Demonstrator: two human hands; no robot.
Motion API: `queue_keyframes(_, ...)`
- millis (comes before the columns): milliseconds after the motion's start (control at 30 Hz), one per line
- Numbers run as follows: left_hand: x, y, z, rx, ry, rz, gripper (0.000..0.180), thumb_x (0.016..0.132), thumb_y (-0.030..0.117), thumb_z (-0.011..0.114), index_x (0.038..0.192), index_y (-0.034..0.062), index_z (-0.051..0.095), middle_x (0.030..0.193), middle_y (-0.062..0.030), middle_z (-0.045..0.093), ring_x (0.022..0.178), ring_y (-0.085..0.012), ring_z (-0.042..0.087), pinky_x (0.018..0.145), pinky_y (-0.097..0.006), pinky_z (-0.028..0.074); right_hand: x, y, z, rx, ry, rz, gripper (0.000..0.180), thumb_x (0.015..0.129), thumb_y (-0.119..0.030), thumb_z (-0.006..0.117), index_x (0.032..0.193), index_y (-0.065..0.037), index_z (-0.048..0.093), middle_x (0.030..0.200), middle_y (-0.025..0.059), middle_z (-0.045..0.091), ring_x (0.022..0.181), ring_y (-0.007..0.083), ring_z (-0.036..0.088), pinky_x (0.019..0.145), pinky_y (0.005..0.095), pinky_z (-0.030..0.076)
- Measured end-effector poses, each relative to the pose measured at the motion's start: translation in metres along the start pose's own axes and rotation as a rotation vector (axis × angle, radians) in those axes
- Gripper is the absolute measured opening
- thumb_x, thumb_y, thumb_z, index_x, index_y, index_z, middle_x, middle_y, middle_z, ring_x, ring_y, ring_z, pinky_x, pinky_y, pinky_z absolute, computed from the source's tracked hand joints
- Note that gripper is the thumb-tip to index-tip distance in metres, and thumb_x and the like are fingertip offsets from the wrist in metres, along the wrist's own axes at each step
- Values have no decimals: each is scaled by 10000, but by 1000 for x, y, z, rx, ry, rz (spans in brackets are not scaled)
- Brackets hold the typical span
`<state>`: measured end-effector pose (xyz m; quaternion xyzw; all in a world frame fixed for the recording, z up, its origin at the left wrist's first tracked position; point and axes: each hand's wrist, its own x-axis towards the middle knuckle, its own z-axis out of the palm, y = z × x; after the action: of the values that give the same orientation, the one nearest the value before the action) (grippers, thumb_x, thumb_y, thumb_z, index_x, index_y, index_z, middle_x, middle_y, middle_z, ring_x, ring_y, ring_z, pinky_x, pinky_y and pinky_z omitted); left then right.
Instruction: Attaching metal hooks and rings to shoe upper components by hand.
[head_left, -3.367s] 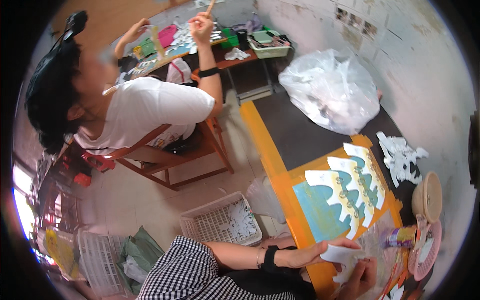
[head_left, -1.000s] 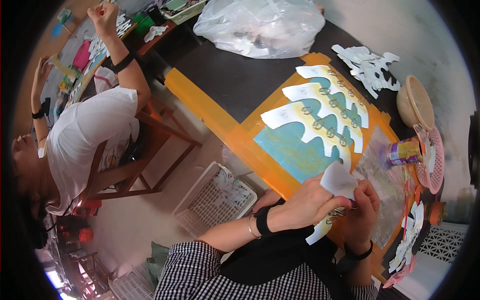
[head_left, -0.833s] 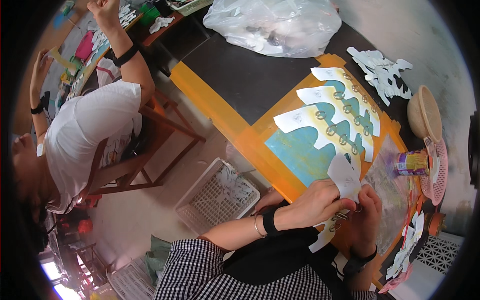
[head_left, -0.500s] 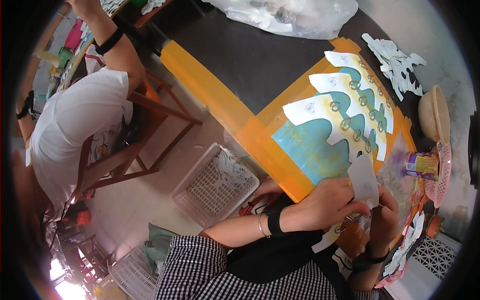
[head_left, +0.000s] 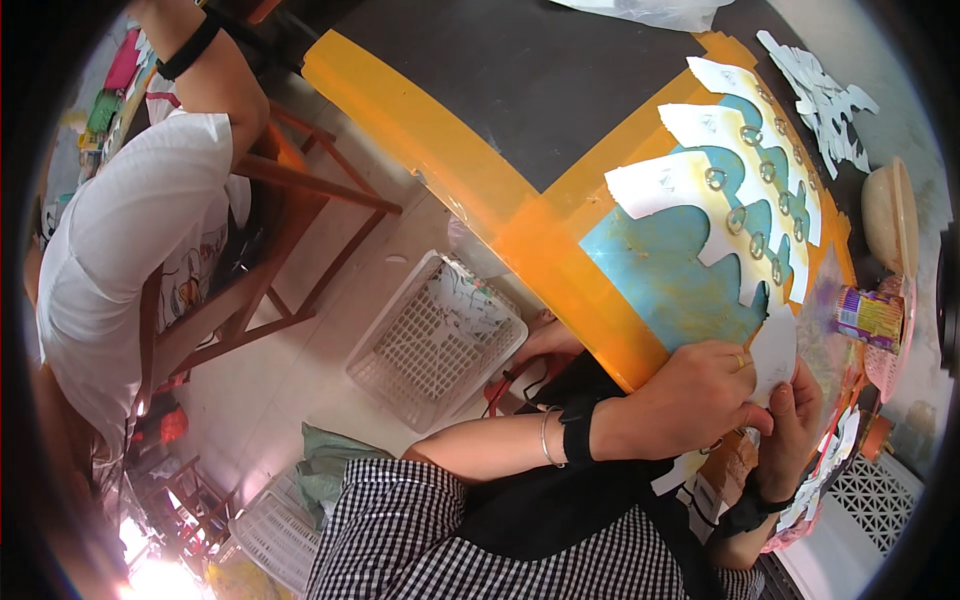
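Note:
At the orange-edged table's near corner, both hands grip a white scalloped card strip [head_left: 774,352] with a yellowish edge. My left hand [head_left: 680,400] is closed on it, a ring on one finger, the back of the hand hiding much of the strip. My right hand [head_left: 790,425] pinches it from the right, thumb near the middle. The strip's lower end and a small metal ring show beneath the left hand. Just beyond lie several similar white strips [head_left: 650,185] with shiny metal rings [head_left: 737,220], overlapping in rows on a blue-green sheet [head_left: 655,270].
White scraps [head_left: 820,95], a beige bowl [head_left: 890,220], a purple-yellow tin [head_left: 868,318] and a pink basket [head_left: 887,370] line the table's right side. Below on the floor stands a white plastic basket [head_left: 372,375]. Someone in a white shirt [head_left: 140,225] sits at left.
The view has shifted, so the table and strips appear further up and right. Both hands remain on the held strip, which is turned slightly; the right thumb now shows against its face.

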<state>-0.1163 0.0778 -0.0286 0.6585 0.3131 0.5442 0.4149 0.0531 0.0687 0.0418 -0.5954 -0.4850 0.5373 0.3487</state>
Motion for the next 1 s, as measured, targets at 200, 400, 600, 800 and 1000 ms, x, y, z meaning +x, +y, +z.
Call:
queue_keyframes(200,1,2,-4,-38,9,-7,411,793,351,765,809,-22,593,788,-170,598,773,-371,600,683,-441,491,-1,0,11,42,43,6,406,993,-403,615,974,2,627,891,6,626,798,69,544,707,209,413)
queue_keyframes(400,4,3,-9,-157,-12,-90,312,845,269,750,973,0,657,911,-181,640,858,-389,617,739,-443,498,8,-7,27,167,293,21,809,997,-714,267,1011,0,648,897,8,631,858,91,565,809,237,409)
queue_keyframes(600,10,10,-17,-295,194,-128,211,879,154,710,1025,11,657,931,-192,659,880,-362,635,745,-428,487,-6,15,7,13,81,-29,776,931,-722,433,1181,-2,583,1156,51,636,988,128,603,882,278,457)
queue_keyframes(800,9,12,-14,-511,289,-246,181,966,154,630,1057,0,659,987,-171,666,895,-339,625,788,-407,480,-11,4,19,102,-57,-50,536,862,-272,786,1251,0,537,1159,62,636,1027,148,622,864,291,508)
queue_keyframes(1000,3,6,-16,-522,174,-236,379,1078,284,452,1267,-31,545,1173,-111,600,1042,-196,585,909,-326,466,-9,8,7,126,-170,27,251,862,-103,751,1052,-5,619,1076,41,643,969,109,617,822,238,477)
